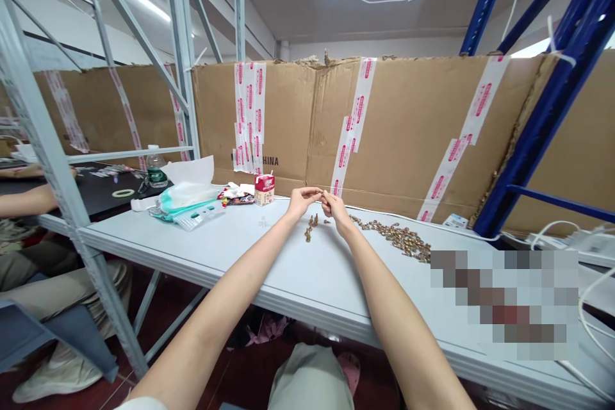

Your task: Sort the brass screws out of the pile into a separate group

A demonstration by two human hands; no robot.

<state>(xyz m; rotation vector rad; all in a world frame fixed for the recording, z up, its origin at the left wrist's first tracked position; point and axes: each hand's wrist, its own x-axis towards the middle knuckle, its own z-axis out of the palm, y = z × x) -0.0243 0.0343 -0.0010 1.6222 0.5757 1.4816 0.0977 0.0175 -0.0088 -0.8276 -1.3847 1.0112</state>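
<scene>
Tiny bronze-coloured metal pieces [311, 227] sit in a small cluster just below our hands, and a long, loose heap of the same pieces [396, 238] spreads to the right of them. Our left hand [300, 202] and right hand [335, 206] are raised with bent wrists, each thumb and forefinger closed in a pinch. Their fingertips [319, 192] nearly meet; anything held between them is too small to make out. Our bare forearms reach in from the bottom of the view.

Beneath the hands lies a smooth, pale grey folding table [269, 269]. Just left of the grip stands a red-and-white drink carton [264, 189] beside a crinkled snack wrapper [230, 195]. Further left are a glossy plastic pack with a teal stripe [185, 205] and a clear bottle with a green label [155, 166]. Behind the grip rises a wall of corrugated cardboard [408, 122], patched with white tape printed in red [358, 122] and showing the black letters "HINA". Far left, past a steel rack upright [57, 160], a co-worker's forearm [24, 202] rests at a black table [100, 198]. Far right stands a blue rack frame [542, 115].
</scene>
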